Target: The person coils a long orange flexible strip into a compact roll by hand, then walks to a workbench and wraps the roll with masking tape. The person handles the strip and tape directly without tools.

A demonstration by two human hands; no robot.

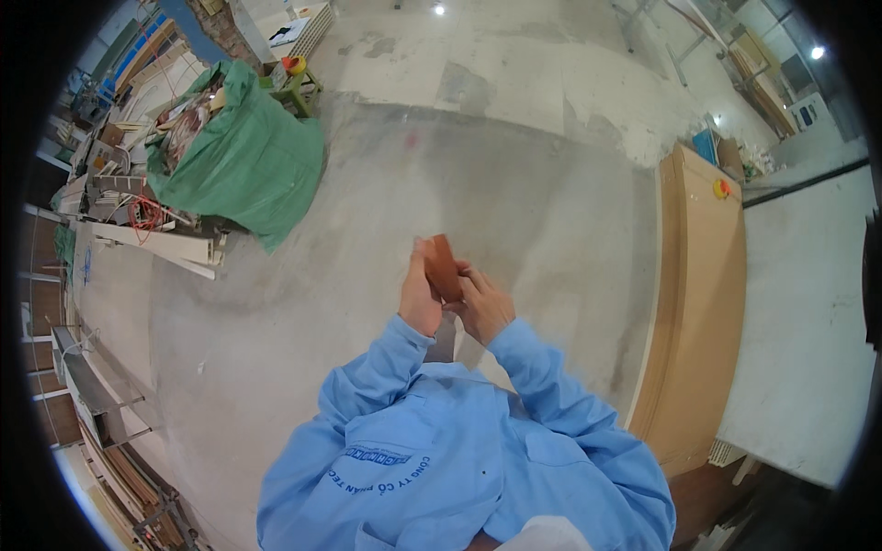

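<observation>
Block (442, 267): reddish-brown, oblong, exact kind unclear; held in front of the blue jacket (459, 441), upper end tilted slightly to the left. Position to grip: between the two hands, most of its broad face exposed, upper end standing clear of the right-hand fingers.

Left hand (421, 300): closed along the block's left side, fingers largely hidden or blurred near the upper end.

Right hand (486, 305): fingers bent against the block's right side and lower end, pinching it there; precise thumb placement cannot be told.

Surroundings: grey floor (367, 220) below; green sack (266, 165), bulging, upper left; stacked brown boards (703, 275) at right, beside a pale panel (804, 321).
</observation>
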